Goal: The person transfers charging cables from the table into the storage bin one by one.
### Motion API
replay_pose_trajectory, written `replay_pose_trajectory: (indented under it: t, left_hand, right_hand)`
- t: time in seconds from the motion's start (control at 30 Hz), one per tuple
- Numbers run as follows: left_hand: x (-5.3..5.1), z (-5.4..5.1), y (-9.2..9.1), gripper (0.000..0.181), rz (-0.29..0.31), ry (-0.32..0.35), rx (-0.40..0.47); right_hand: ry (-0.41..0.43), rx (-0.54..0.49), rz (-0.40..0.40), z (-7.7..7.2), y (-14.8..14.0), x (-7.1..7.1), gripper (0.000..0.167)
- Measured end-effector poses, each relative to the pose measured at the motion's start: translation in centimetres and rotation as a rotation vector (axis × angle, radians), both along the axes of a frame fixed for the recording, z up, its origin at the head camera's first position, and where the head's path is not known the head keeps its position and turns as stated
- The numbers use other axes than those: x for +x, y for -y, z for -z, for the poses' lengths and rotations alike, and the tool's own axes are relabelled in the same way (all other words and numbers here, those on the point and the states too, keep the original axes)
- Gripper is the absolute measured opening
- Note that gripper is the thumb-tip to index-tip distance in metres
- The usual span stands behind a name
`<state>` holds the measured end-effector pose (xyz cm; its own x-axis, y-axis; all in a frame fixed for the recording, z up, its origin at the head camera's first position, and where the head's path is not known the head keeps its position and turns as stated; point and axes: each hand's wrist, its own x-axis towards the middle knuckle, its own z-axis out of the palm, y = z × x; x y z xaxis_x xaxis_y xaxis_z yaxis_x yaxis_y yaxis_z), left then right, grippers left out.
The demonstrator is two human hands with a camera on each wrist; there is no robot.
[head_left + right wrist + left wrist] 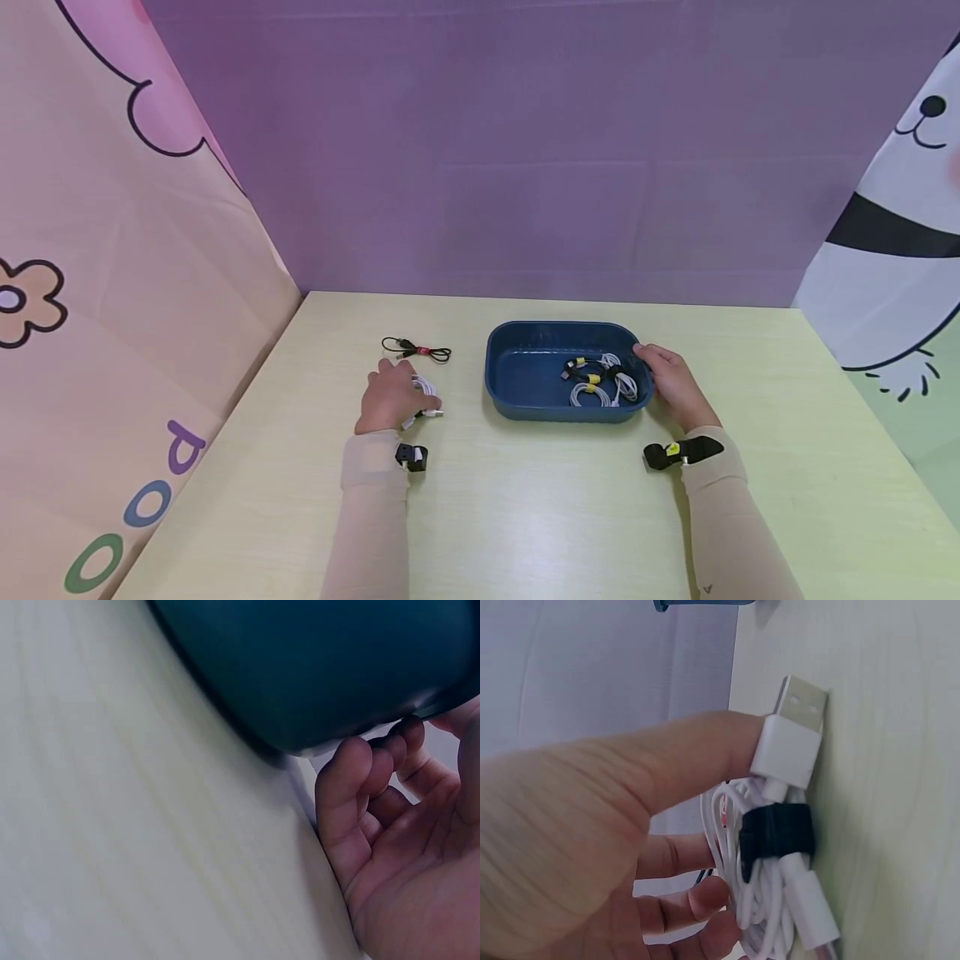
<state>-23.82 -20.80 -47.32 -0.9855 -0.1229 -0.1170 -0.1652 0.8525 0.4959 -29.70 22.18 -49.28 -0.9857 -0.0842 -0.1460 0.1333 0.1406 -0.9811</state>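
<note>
My left hand [393, 397] grips a coiled white USB cable [424, 386] at the left of the table. In the left wrist view, the thumb lies against its USB plug [789, 742], and the fingers curl at the coil's far side. A black strap [777, 834] binds that coil. At the right end of a dark blue plastic bin [525, 413], my right hand [675, 385] holds the rim, thumb on top and fingers curled beneath. Inside the bin's right half lie several coiled cables [591, 395], white and black, some with yellow ties.
Behind the left hand lies a black cable [423, 350] with a red tie. The pale wooden table [525, 517] meets a purple cloth backdrop [540, 167] at its far edge. Printed cloth hangs at both sides.
</note>
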Motion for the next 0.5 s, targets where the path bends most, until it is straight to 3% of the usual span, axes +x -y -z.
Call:
replay_pose_trajectory:
  t: [0.5]
  left_hand:
    - [-0.27, 0.12, 0.05, 0.063, -0.027, -0.015, 0.003]
  right_hand:
    - [0.012, -0.019, -0.003, 0.42, -0.30, -0.50, 0.031]
